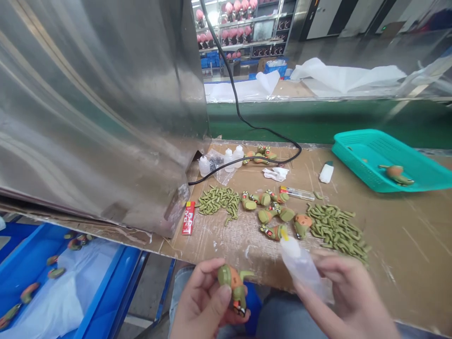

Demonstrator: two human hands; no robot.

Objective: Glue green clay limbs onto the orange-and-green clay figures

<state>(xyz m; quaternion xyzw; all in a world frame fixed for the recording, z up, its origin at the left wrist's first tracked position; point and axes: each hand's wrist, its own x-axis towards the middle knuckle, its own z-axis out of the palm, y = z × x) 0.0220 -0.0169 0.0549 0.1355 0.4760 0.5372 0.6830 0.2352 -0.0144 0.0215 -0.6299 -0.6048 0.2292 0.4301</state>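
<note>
A small green and orange plastic turtle figure [233,287] is held in the left hand [203,306], below the near edge of the brown cardboard-covered table [406,245]; the fingers [221,297] are closed around its body, with the thumb pressed on the orange part and the head pointed downward. A translucent soft plastic squeeze bottle with a yellow tip [300,266] is gripped in the right hand [348,301], the fingers being wrapped around its lower half and the tip directed up and to the left, just beside the figure but not touching it. On the table beyond the hands, a group of matching green and orange turtle figures [273,214] is laid out between two heaps of small green curved plastic pieces, one on the left [217,200] and one on the right [335,228]. A red flat packet [189,217] lies near the left heap. Three small white plastic bottles [226,160] are grouped at the back beside a black cable [247,123]. A teal perforated plastic tray [360,157] with one figure inside is placed at the right rear. A blue plastic bin [106,292] stands lower left
</note>
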